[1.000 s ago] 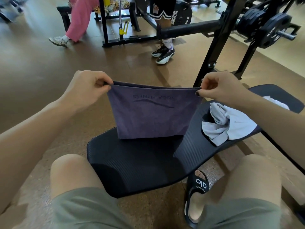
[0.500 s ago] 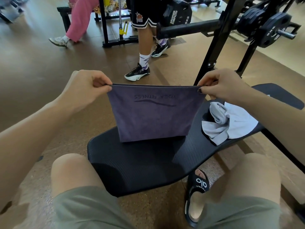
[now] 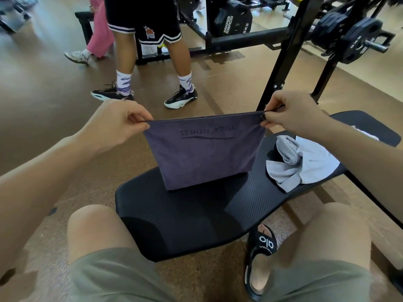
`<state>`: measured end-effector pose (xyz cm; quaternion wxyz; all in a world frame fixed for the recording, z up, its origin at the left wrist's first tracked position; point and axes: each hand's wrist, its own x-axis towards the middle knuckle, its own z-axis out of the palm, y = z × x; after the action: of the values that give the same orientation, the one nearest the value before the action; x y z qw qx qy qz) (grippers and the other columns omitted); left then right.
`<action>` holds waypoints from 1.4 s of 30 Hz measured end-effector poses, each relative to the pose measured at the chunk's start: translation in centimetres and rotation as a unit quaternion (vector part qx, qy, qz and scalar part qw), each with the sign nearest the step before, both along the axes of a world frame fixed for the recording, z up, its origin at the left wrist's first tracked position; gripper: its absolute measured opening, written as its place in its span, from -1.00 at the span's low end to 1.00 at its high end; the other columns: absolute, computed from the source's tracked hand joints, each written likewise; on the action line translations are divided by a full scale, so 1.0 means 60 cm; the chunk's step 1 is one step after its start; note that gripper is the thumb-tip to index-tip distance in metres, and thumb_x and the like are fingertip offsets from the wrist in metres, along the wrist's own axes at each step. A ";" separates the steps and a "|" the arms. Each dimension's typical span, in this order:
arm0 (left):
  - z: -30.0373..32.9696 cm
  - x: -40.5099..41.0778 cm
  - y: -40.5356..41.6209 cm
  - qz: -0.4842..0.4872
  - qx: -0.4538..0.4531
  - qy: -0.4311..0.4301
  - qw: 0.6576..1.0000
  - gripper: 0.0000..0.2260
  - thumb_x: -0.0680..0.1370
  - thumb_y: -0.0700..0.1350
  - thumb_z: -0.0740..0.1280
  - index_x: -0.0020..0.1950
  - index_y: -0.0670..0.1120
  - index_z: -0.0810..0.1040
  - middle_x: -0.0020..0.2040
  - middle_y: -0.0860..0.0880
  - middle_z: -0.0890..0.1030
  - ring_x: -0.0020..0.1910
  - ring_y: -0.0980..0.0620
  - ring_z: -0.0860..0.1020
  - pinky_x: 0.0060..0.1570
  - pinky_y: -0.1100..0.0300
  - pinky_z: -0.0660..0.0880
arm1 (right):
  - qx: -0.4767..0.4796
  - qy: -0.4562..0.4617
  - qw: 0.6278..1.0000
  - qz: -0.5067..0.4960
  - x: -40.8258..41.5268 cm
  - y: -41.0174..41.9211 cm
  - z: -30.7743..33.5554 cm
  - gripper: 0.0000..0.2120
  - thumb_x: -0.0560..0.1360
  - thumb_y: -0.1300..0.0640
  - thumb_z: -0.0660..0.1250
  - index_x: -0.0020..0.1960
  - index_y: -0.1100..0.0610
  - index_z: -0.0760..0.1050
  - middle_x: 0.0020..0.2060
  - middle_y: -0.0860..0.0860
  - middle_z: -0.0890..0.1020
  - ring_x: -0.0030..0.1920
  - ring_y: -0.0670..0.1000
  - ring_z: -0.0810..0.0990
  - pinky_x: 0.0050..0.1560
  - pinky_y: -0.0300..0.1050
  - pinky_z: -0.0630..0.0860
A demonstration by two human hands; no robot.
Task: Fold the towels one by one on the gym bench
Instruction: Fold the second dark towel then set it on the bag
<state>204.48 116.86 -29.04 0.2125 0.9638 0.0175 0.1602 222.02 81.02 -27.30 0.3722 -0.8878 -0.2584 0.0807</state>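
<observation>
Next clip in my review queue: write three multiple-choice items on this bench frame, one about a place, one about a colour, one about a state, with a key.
1. Where does the crumpled light grey towel lie?
A. on the floor
B. on the bench, to the person's right of the held towel
C. over a knee

2. What colour is the held towel?
A. purple
B. white
C. pink

3. How is the purple towel held?
A. flat under one palm
B. bunched in one fist
C. hanging from its top corners, pinched by the left hand and right hand

Key: 1 B, it sits on the black pad beside the right forearm. 2 A, the hanging cloth is dusky purple. 3 C, each hand pinches one upper corner and the lower edge meets the pad.
</observation>
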 end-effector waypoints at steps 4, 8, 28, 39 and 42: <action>-0.015 -0.005 -0.002 -0.045 0.037 0.014 0.998 -0.87 0.49 -0.24 0.52 -0.05 -0.02 0.70 -0.17 0.08 0.66 -0.18 0.15 0.61 -0.05 0.06 0.59 | -0.002 0.000 1.000 0.013 -0.001 -0.004 -0.002 -0.89 0.58 0.36 0.36 -0.10 0.24 0.50 -0.27 0.16 0.72 -0.25 0.02 0.75 -0.02 0.27 0.68; -0.020 -0.001 0.005 -0.040 0.022 0.000 0.999 -0.88 0.50 -0.24 0.50 -0.07 -0.02 0.67 -0.18 0.07 0.64 -0.17 0.10 0.59 -0.05 0.08 0.54 | -0.013 0.009 1.000 0.025 0.006 -0.011 -0.005 -0.93 0.59 0.32 0.36 -0.08 0.26 0.51 -0.28 0.14 0.73 -0.22 0.08 0.76 -0.01 0.19 0.69; -0.008 0.085 0.025 0.065 0.057 -0.092 0.992 -0.90 0.51 -0.29 0.42 -0.03 -0.12 0.63 -0.17 -0.10 0.59 -0.15 -0.12 0.55 -0.10 0.08 0.43 | 0.009 -0.126 0.991 -0.042 0.073 0.050 -0.034 -0.85 0.59 0.29 0.26 -0.13 0.11 0.42 -0.26 0.08 0.67 -0.23 -0.01 0.68 -0.14 -0.16 0.57; -0.096 0.028 0.010 0.067 0.036 -0.046 0.996 -0.89 0.54 -0.24 0.40 0.00 -0.06 0.54 -0.04 -0.03 0.51 -0.11 -0.07 0.52 -0.07 0.02 0.47 | 0.028 -0.197 0.980 -0.025 0.030 0.015 -0.148 -0.97 0.54 0.29 0.33 -0.07 0.21 0.49 -0.15 0.12 0.57 -0.13 0.10 0.51 -0.10 -0.05 0.39; -0.217 -0.052 -0.026 -0.072 0.072 0.096 0.990 -0.85 0.53 -0.22 0.40 -0.09 0.00 0.48 -0.09 0.07 0.46 -0.19 -0.06 0.55 -0.19 0.05 0.46 | -0.038 -0.105 0.994 0.020 -0.037 -0.039 -0.294 -0.88 0.49 0.37 0.37 -0.13 0.22 0.45 -0.20 0.11 0.52 -0.17 0.18 0.50 -0.12 0.05 0.40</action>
<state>201.37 115.32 -42.06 0.1513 0.9862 -0.0430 0.0519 219.81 78.70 -44.97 0.3070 -0.8995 -0.3108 0.0046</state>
